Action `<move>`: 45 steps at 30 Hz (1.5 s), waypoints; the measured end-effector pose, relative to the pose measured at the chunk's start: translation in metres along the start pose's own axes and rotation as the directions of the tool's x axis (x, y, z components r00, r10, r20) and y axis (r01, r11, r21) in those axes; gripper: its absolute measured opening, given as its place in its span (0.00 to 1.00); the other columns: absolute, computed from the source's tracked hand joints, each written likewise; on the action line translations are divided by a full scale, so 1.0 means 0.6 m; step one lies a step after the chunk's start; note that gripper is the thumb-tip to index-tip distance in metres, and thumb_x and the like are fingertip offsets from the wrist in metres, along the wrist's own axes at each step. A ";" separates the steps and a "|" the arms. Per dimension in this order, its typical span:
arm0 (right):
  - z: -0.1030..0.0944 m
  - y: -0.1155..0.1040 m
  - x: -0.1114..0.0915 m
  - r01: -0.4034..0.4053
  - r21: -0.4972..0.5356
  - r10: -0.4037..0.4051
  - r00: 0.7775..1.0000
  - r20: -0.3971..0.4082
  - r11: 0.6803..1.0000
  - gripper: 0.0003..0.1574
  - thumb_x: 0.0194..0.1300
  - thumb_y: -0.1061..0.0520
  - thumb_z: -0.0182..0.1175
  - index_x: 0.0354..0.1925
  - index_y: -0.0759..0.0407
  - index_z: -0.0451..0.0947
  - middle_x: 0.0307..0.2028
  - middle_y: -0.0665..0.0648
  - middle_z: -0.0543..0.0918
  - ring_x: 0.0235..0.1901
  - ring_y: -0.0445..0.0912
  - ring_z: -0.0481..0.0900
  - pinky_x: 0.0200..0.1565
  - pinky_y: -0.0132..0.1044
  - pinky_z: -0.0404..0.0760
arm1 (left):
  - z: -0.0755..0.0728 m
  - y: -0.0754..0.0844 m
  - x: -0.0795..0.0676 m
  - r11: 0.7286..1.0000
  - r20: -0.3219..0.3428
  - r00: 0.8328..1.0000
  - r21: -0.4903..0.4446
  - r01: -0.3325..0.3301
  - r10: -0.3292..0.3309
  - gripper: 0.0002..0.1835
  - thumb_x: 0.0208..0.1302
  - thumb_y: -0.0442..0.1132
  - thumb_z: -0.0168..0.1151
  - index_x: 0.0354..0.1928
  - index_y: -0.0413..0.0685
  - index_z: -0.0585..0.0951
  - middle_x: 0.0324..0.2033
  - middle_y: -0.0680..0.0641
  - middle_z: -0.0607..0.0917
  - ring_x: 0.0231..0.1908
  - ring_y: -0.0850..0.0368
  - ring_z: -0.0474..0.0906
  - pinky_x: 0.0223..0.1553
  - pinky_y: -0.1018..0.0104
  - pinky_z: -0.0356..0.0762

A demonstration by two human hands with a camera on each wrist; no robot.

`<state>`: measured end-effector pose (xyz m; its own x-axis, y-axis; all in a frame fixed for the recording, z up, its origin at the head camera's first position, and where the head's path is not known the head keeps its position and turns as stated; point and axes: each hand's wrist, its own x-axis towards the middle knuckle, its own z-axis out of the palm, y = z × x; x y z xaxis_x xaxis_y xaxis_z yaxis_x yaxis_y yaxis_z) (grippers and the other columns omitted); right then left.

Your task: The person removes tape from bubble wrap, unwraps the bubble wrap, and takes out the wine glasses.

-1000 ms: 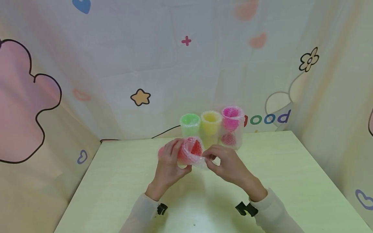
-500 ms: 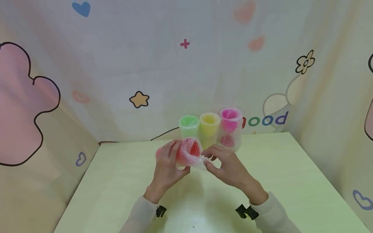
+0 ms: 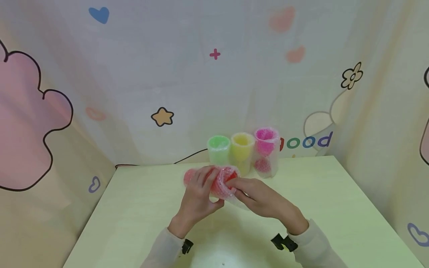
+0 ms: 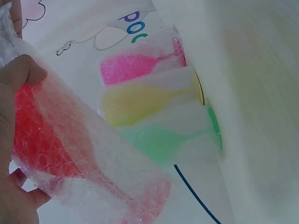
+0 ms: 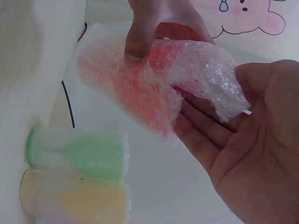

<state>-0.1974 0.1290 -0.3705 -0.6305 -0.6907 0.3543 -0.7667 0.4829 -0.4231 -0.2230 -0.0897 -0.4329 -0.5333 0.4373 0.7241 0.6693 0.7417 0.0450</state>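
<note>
You have the bubble-wrapped red goblet (image 3: 219, 187) slanted over the table (image 3: 134, 223), nearer its far edge than its near one. Its long axis rises from the base, low toward the table's left edge, up to the mouth, which faces your right hand (image 3: 260, 196) — so that hand is the nearer one to the opening. Your left hand (image 3: 197, 195) is clamped round the bowl, fingers over the far side and thumb on the near side. Your right hand's fingers are stretched out and reach into the mouth, thumb a little apart, beside a loose flap of bubble wrap (image 5: 226, 88); the fingertips are hidden. Just beyond, at the table's far edge, a green goblet (image 3: 219, 150), a yellow goblet (image 3: 242, 152) and a pink goblet (image 3: 266, 145) stand upright — all wrapped, left to right.
</note>
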 end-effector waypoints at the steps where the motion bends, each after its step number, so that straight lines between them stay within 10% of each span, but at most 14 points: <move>1: 0.000 0.000 0.000 -0.011 0.001 0.011 1.000 0.014 1.000 0.15 0.69 0.55 0.50 0.53 0.51 0.73 0.45 0.45 0.81 0.42 0.37 0.77 0.49 0.35 0.80 | 0.000 -0.001 0.000 1.000 0.000 1.000 0.001 0.000 0.000 0.50 0.34 0.53 0.77 0.63 0.52 0.63 0.59 0.48 0.70 0.60 0.53 0.66 0.57 0.57 0.74; 11: 0.003 -0.005 0.009 -0.094 0.021 0.093 0.995 0.038 0.995 0.15 0.66 0.55 0.55 0.51 0.53 0.75 0.43 0.47 0.83 0.42 0.37 0.81 0.48 0.34 0.81 | 0.003 0.000 0.002 1.000 -0.011 1.000 -0.003 -0.012 0.012 0.49 0.35 0.54 0.76 0.63 0.53 0.64 0.58 0.48 0.70 0.59 0.52 0.67 0.58 0.57 0.73; 22: 0.000 -0.006 0.001 -0.022 0.042 0.031 0.971 -0.236 0.999 0.11 0.59 0.58 0.63 0.42 0.51 0.79 0.34 0.43 0.82 0.33 0.32 0.76 0.38 0.29 0.80 | 0.002 -0.010 0.006 0.999 -0.025 0.999 0.024 0.029 -0.028 0.48 0.35 0.51 0.76 0.62 0.52 0.65 0.58 0.48 0.70 0.59 0.52 0.66 0.58 0.57 0.73; 39: -0.020 -0.012 -0.010 0.024 0.053 -0.001 0.919 -0.394 0.998 0.09 0.61 0.59 0.61 0.42 0.52 0.79 0.34 0.45 0.82 0.34 0.34 0.76 0.37 0.29 0.80 | -0.005 -0.014 0.003 0.987 -0.048 0.991 -0.111 0.118 -0.124 0.51 0.35 0.48 0.77 0.64 0.50 0.62 0.59 0.47 0.68 0.59 0.52 0.66 0.55 0.56 0.76; 45: -0.016 0.001 -0.008 0.007 0.077 0.018 0.950 -0.312 0.997 0.18 0.54 0.58 0.68 0.44 0.54 0.78 0.38 0.50 0.81 0.38 0.38 0.76 0.36 0.30 0.80 | -0.007 -0.009 0.002 0.986 -0.023 0.995 -0.136 0.092 -0.096 0.51 0.35 0.47 0.78 0.64 0.51 0.61 0.60 0.48 0.68 0.60 0.52 0.65 0.55 0.56 0.76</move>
<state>-0.1961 0.1377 -0.3641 -0.6502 -0.4795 0.5894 -0.7594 0.4352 -0.4837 -0.2249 -0.0952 -0.4293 -0.5830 0.3522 0.7321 0.6813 0.7028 0.2045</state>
